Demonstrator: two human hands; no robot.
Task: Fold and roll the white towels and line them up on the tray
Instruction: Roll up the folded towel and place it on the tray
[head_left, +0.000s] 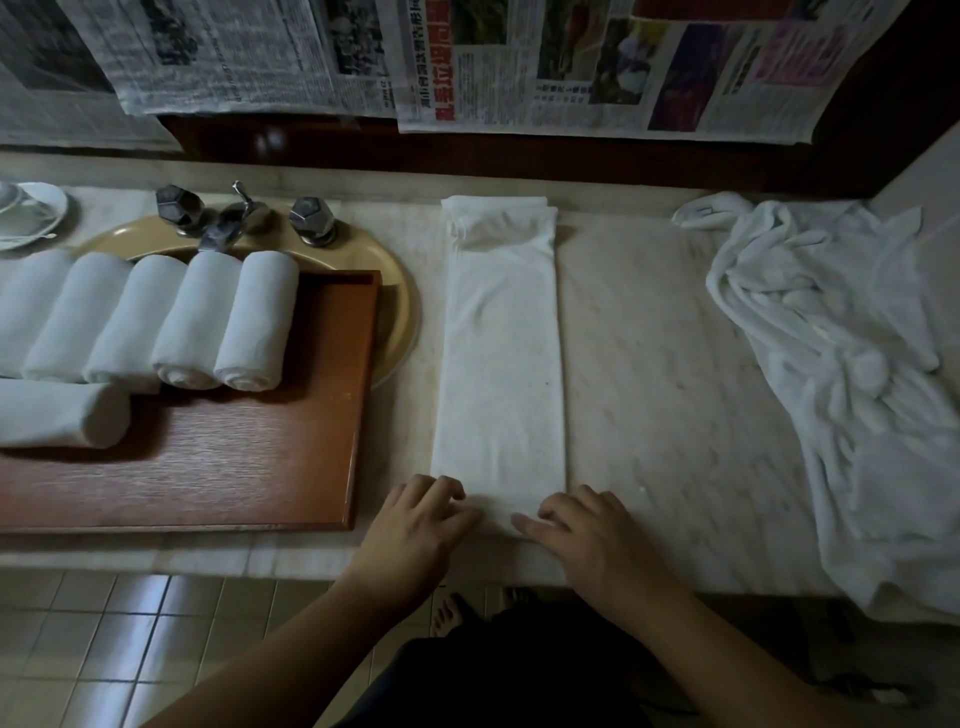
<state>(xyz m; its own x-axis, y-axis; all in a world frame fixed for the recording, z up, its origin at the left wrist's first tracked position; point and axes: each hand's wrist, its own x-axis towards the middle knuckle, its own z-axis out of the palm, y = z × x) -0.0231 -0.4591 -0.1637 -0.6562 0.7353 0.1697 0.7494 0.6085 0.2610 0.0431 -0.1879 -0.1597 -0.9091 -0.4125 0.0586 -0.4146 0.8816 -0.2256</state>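
Folded towel (500, 364), frame centre: long white strip, judged light, soft, limp. Best taken at the near end, lower centre, where left hand (415, 525) and right hand (582, 535) pinch its corners with curled fingers.

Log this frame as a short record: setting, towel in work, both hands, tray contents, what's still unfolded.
setting: marble counter with a sink and taps, newspaper on the wall behind
towel in work: folded strip, flat on the counter, lying lengthwise away from the person
left hand: fingers curled on the strip's near end
right hand: fingers on the same near end
tray: wooden, partly over the sink, holding rolled towels in a row, plus one lying crosswise in front
unfolded: towel pile at right
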